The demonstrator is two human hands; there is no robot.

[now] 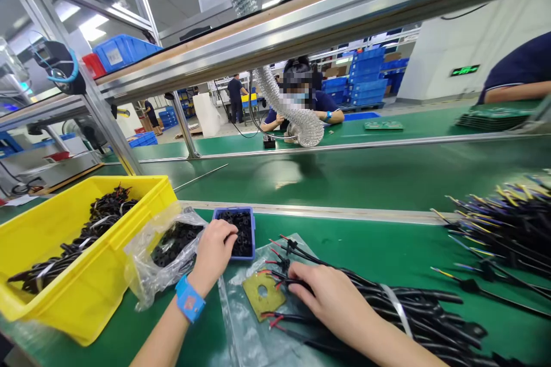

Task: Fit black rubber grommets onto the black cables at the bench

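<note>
My left hand [216, 245], a blue band on its wrist, reaches over the right part of a clear plastic bag to a small blue bin [253, 235] of small black parts. Its fingers are closed at the parts; whatever they pinch is hidden. Between thumb and fingers, my right hand [329, 293] grips a black cable [298, 282] with bared red and black wire ends. More such cables lie in a tied bundle [424, 304] under and beside this hand. Left of the fingertips, a yellowish square plate with a round hole [253, 296] rests on a flat plastic bag [245, 344].
A yellow bin [107, 252] with tied black cables stands at the left, next to the open clear bag [172, 246] of black parts. Many cables with coloured ends [503, 229] are piled at the right. A metal rail [344, 213] crosses the green table. A co-worker [297, 92] sits opposite.
</note>
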